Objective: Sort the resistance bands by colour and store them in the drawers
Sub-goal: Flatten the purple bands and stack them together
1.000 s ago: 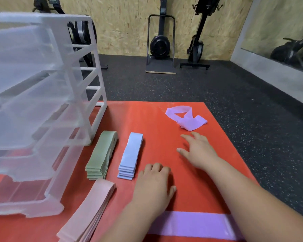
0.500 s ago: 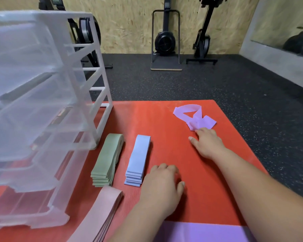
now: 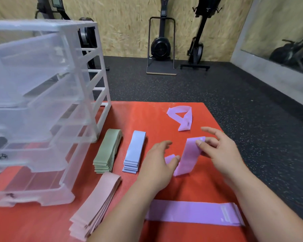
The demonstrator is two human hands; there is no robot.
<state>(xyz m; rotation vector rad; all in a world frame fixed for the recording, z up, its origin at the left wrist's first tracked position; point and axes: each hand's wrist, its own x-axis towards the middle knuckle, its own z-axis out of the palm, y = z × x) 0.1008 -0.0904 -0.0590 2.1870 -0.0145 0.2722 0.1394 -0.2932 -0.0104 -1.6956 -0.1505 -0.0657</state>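
Observation:
A purple band [image 3: 188,155] hangs over the red mat [image 3: 152,116]; my right hand [image 3: 219,151] pinches its top end and my left hand [image 3: 158,164] pinches its lower end. Another purple band [image 3: 183,117] lies crumpled farther back. A flat purple pile [image 3: 196,213] lies near me, under my arms. Three neat stacks sit to the left: green [image 3: 108,151], blue [image 3: 135,151] and pink [image 3: 96,206]. The clear plastic drawer unit [image 3: 42,109] stands at the left with its drawers partly pulled out.
The mat lies on a dark speckled rubber floor [image 3: 234,109]. Exercise machines [image 3: 162,46] stand against the wooden back wall. A mirror [image 3: 283,37] runs along the right wall.
My right hand reached the crumpled purple bands, picked one up and drew it back toward me. My left hand lifted off the mat and took the band's lower end.

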